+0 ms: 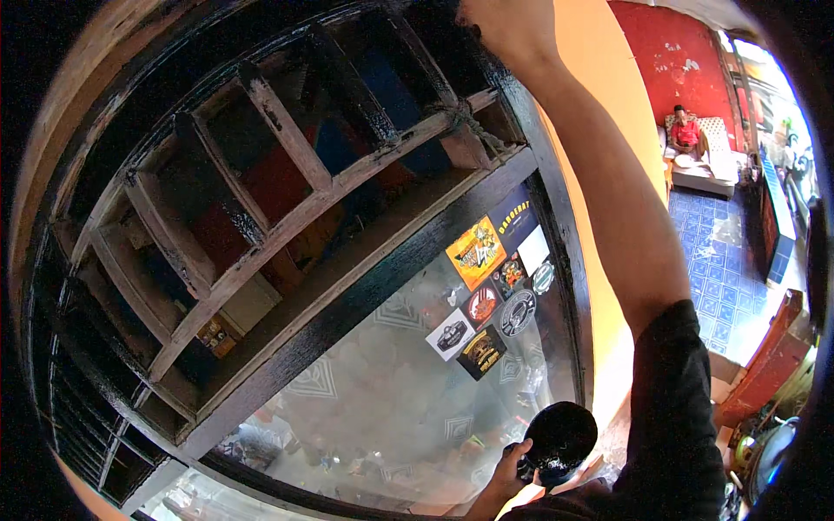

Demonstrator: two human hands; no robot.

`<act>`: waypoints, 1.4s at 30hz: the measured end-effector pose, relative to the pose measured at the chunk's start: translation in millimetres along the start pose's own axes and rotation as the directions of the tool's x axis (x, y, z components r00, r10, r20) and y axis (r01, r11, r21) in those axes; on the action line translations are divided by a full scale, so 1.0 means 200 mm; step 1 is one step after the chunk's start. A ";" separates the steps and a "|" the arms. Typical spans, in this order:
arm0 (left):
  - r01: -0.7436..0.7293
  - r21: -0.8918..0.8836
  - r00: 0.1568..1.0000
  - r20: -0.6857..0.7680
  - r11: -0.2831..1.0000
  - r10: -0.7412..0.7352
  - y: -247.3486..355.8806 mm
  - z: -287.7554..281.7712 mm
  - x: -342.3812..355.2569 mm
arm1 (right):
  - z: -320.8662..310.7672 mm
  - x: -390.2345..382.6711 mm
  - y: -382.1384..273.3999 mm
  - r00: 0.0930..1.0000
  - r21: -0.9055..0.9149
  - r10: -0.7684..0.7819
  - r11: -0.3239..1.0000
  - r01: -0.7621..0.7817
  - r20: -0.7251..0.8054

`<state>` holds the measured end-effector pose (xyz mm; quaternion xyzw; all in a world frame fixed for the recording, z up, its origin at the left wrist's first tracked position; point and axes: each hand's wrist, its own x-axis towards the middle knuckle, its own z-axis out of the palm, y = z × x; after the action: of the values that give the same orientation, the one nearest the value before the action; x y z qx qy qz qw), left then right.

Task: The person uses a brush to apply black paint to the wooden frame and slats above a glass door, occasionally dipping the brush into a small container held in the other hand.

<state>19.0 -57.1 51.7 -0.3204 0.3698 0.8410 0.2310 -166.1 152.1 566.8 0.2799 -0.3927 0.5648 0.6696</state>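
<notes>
Low in the picture, my left hand (511, 469) grips a round black cup (560, 441), thumb against its side. Glossy black wet patches, like paint, show inside it. My right arm, in a dark sleeve, stretches up to the top edge, where my right hand (512, 22) is beside the upper corner of a wooden window frame (365, 304). The top edge cuts off its fingers, so anything held there is hidden. Wooden slats (287, 130) above the pane are partly coated in shiny black; others look bare and brownish.
Several stickers (480, 352) cover part of the cloudy glass pane (373, 391). A rope (473, 130) is tied around the slatted part. An orange wall (599, 95) adjoins the frame. Far right, a person (685, 135) in red sits beyond a blue tiled floor (699, 252).
</notes>
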 end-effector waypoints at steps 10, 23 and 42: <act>-0.071 0.051 0.996 0.051 0.996 0.068 0.00 -0.03 0.01 | -0.04 0.04 0.00 0.991 -0.261 -0.107 0.957 0.125 0.082; -0.038 0.085 0.983 0.182 0.996 0.022 -0.10 -0.24 0.33 | -0.10 0.13 -0.06 0.911 -0.435 -0.033 0.871 0.228 0.411; -0.540 0.440 0.841 0.316 0.717 0.439 -0.13 -0.18 0.20 | -0.07 0.08 0.02 0.969 -0.259 -0.170 0.942 0.214 0.180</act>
<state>20.0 -62.8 -8.1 -0.0560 0.6279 0.7685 0.1098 -165.6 173.7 572.8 0.2640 -0.4894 0.4127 0.7214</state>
